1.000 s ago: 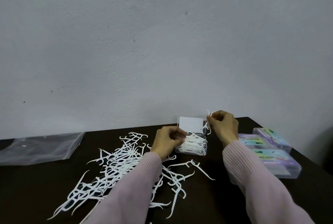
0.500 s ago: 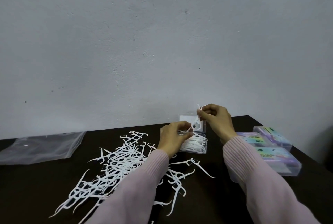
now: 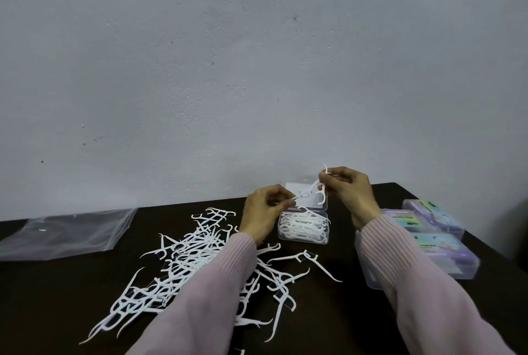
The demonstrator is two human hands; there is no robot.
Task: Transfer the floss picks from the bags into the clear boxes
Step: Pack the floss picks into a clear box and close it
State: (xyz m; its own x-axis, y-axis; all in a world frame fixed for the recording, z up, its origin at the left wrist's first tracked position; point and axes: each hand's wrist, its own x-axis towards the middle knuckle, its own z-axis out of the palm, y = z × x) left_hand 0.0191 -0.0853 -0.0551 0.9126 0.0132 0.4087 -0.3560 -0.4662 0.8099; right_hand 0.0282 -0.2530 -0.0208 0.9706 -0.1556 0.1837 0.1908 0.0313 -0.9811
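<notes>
A small clear box (image 3: 303, 237) stands open on the dark table, its lid (image 3: 294, 185) raised behind, with several white floss picks lying inside. Just above it, my left hand (image 3: 265, 213) and my right hand (image 3: 350, 192) both pinch white floss picks (image 3: 310, 190) held between them; the right hand is higher and pinches more than one. A loose heap of floss picks (image 3: 197, 263) spreads over the table under my left forearm. An empty clear plastic bag (image 3: 65, 232) lies flat at the far left.
Closed boxes with purple and teal labels (image 3: 434, 237) sit stacked at the right, close to my right forearm and the table's right edge (image 3: 494, 252). A grey wall rises right behind the table.
Both hands have lifted from the open box and drawn together above it. The right hand rose and moved left with its picks; the left hand left the box's edge and now pinches a pick.
</notes>
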